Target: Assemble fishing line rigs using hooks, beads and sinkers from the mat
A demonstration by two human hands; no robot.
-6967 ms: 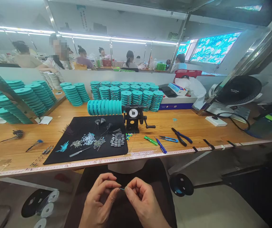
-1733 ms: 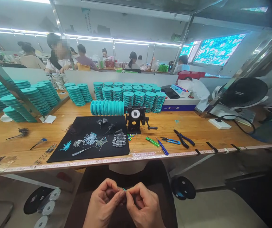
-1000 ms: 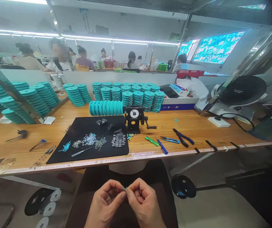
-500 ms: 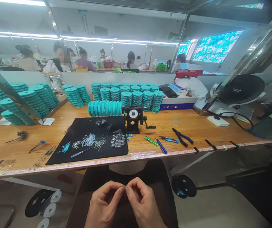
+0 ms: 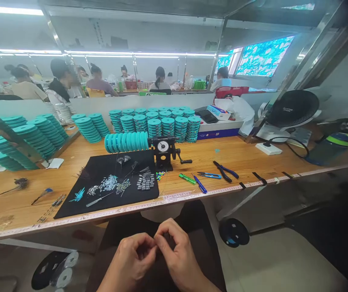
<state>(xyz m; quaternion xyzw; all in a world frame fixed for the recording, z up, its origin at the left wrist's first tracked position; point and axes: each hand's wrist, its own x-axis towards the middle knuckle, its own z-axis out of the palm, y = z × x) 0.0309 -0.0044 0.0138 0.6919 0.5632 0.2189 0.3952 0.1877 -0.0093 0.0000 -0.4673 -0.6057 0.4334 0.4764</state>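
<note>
My left hand [image 5: 135,256] and my right hand [image 5: 175,247] meet fingertip to fingertip above my lap, in front of the table edge. Each is closed in a pinch of thumb and forefinger; whatever lies between them is too small to make out. Beyond them a black mat [image 5: 125,202] carries clear small pieces [image 5: 108,183], blue slivers [image 5: 77,194], grey cylindrical weights [image 5: 145,181] and a thin metal tool [image 5: 96,200]. Behind the mat stands a hand-cranked winder [image 5: 163,152] with a row of teal spools [image 5: 126,142] on its shaft.
Right of the mat lie a green tool [image 5: 187,179], a blue pen-like tool [image 5: 200,184], blue snips [image 5: 209,175] and pliers [image 5: 226,172]. Stacked teal spools [image 5: 154,126] line the back. A black fan [image 5: 294,107] stands at right. Several people sit beyond the partition.
The view has turned slightly to the right, so the table things sit further left. My hands stay pinched together, with the left fingers curled a little differently.
</note>
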